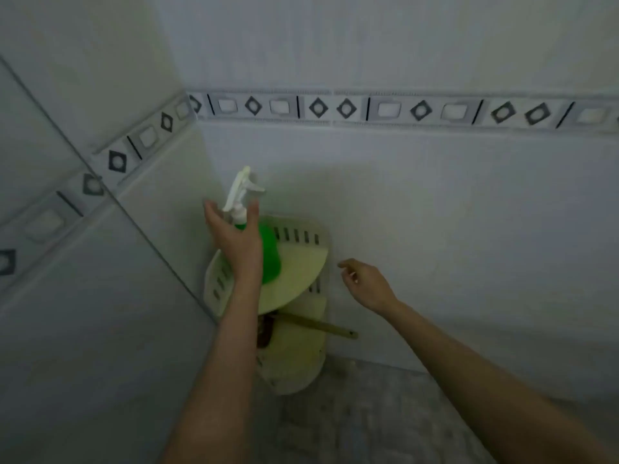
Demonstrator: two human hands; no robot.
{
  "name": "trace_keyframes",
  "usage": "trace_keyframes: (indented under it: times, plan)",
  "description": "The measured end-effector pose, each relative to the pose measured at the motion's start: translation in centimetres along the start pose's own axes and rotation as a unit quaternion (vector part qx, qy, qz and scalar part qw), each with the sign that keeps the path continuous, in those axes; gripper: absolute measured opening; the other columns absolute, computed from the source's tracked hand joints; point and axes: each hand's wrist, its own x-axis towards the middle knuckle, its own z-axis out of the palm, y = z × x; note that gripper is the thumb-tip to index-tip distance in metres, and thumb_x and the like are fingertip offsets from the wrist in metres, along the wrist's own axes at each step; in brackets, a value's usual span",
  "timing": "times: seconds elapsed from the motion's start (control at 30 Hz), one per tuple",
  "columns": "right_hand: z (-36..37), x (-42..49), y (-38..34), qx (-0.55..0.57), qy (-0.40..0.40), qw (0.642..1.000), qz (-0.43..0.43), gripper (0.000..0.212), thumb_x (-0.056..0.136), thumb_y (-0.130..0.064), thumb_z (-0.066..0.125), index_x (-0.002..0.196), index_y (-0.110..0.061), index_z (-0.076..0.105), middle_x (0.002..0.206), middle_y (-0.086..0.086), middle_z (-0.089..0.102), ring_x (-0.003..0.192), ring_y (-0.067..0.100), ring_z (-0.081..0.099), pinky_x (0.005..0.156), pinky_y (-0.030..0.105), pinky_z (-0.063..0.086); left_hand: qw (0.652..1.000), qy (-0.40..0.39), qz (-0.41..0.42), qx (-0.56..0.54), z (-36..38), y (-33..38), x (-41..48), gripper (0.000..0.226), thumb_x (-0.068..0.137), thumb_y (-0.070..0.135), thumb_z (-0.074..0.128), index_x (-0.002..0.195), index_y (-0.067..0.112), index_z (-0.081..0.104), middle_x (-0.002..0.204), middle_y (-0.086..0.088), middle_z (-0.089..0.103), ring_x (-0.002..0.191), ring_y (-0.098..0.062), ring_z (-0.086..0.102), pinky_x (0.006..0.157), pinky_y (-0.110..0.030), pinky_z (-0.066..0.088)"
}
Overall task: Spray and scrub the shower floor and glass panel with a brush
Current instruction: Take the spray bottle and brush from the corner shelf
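Green plastic spray bottle (268, 252) with a white trigger head stands on the top tier of a cream corner shelf (301, 262).

Left hand (234, 239) reaches its neck, fingers spread wide around the trigger, not closed on it. At five o'clock from the bottle, the right hand (366, 284) hovers near the white tiled wall (435, 212), fingers loosely curled, holding nothing. On the lower tier, at six o'clock, lies a brown-bristled scrub brush with a wooden handle (315, 326) poking out toward four o'clock.
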Motion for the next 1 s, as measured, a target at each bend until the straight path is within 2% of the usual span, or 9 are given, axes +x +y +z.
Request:
trace_keyframes:
  times: [0.07, 0.13, 0.17, 0.37, 0.57, 0.73, 0.8, 0.9, 1.0]
  plan:
    - [2.3, 1.0, 1.4, -0.024, -0.092, 0.995, 0.040, 0.040, 0.099, -0.027, 0.046, 0.136, -0.014, 0.048, 0.131, 0.010, 0.057, 0.114, 0.022, 0.056, 0.090, 0.025, 0.042, 0.998, -0.017, -0.040, -0.038, 0.7, -0.7, 1.4, 0.082, 0.098, 0.027, 0.067, 0.161, 0.009, 0.018, 0.163, -0.012, 0.035, 0.146, -0.022, 0.039, 0.109, -0.019, 0.038]
    - [4.8, 1.4, 3.0, -0.071, -0.185, 0.976, 0.085, 0.049, 0.098, -0.032, 0.047, 0.144, -0.015, 0.038, 0.141, 0.010, 0.046, 0.125, 0.025, 0.047, 0.102, 0.031, 0.039, 0.998, -0.039, -0.037, -0.039, 0.9, -1.2, 2.6, 0.072, 0.100, 0.027, 0.064, 0.159, 0.011, 0.026, 0.155, -0.004, 0.043, 0.138, -0.014, 0.045, 0.093, -0.003, 0.039]
    - [6.2, 1.7, 4.0, -0.095, -0.219, 0.966, 0.096, 0.055, 0.097, -0.035, 0.048, 0.146, -0.015, 0.033, 0.145, 0.011, 0.042, 0.129, 0.026, 0.043, 0.106, 0.035, 0.037, 0.998, -0.045, -0.022, -0.043, 0.9, -1.6, 3.1, 0.066, 0.100, 0.026, 0.064, 0.156, 0.011, 0.032, 0.147, -0.001, 0.048, 0.132, -0.012, 0.048, 0.090, -0.002, 0.041]
    - [12.7, 2.6, 8.0, -0.207, -0.350, 0.903, 0.142, 0.075, 0.095, -0.039, 0.050, 0.153, -0.015, 0.010, 0.156, 0.009, 0.022, 0.141, 0.028, 0.026, 0.114, 0.048, 0.021, 0.995, -0.084, 0.020, -0.049, 0.2, -3.7, 5.5, 0.044, 0.101, 0.030, 0.062, 0.138, 0.008, 0.057, 0.120, -0.007, 0.069, 0.110, -0.026, 0.067, 0.096, -0.034, 0.055]
    - [17.3, 3.5, 10.4, -0.212, -0.362, 0.889, 0.181, 0.063, 0.091, -0.032, 0.054, 0.146, -0.015, 0.028, 0.140, 0.008, 0.044, 0.128, 0.028, 0.044, 0.106, 0.047, 0.030, 0.995, -0.076, 0.012, -0.068, 1.3, -4.3, 5.7, 0.012, 0.099, 0.033, 0.064, 0.109, 0.026, 0.064, 0.082, 0.020, 0.069, 0.081, -0.010, 0.069, 0.086, -0.045, 0.057]
    - [18.9, 4.5, 11.9, -0.175, -0.288, 0.923, 0.187, 0.020, 0.087, -0.028, 0.047, 0.104, -0.020, 0.053, 0.104, 0.005, 0.058, 0.103, 0.030, 0.056, 0.088, 0.043, 0.044, 0.995, -0.060, 0.003, -0.073, 1.6, -3.9, 5.9, 0.026, 0.100, 0.030, 0.065, 0.118, 0.012, 0.068, 0.089, -0.002, 0.069, 0.069, -0.006, 0.067, 0.071, -0.036, 0.057]
    - [18.0, 4.8, 10.9, -0.167, -0.300, 0.927, 0.152, 0.024, 0.090, -0.033, 0.052, 0.105, -0.015, 0.058, 0.097, 0.005, 0.058, 0.091, 0.026, 0.058, 0.077, 0.035, 0.047, 0.996, -0.053, 0.012, -0.074, 1.8, -3.4, 6.1, 0.028, 0.100, 0.029, 0.065, 0.119, 0.008, 0.068, 0.089, -0.010, 0.070, 0.062, -0.004, 0.066, 0.065, -0.027, 0.055]
    - [16.2, 5.3, 9.0, -0.176, -0.313, 0.926, 0.114, 0.038, 0.090, -0.044, 0.055, 0.108, -0.011, 0.062, 0.099, 0.008, 0.061, 0.091, 0.025, 0.061, 0.075, 0.033, 0.049, 0.995, -0.058, 0.011, -0.080, 1.9, -2.4, 6.4, 0.017, 0.100, 0.031, 0.065, 0.111, 0.019, 0.069, 0.094, -0.026, 0.070, 0.057, -0.005, 0.062, 0.060, -0.023, 0.052]
    - [14.5, 5.2, 7.6, -0.196, -0.297, 0.931, 0.085, 0.039, 0.088, -0.047, 0.054, 0.101, -0.012, 0.065, 0.085, 0.004, 0.059, 0.080, 0.022, 0.061, 0.066, 0.030, 0.049, 0.993, -0.072, 0.035, -0.085, 1.9, -1.6, 6.4, 0.008, 0.100, 0.026, 0.065, 0.100, 0.032, 0.069, 0.084, -0.001, 0.067, 0.052, -0.006, 0.056, 0.054, -0.022, 0.049]
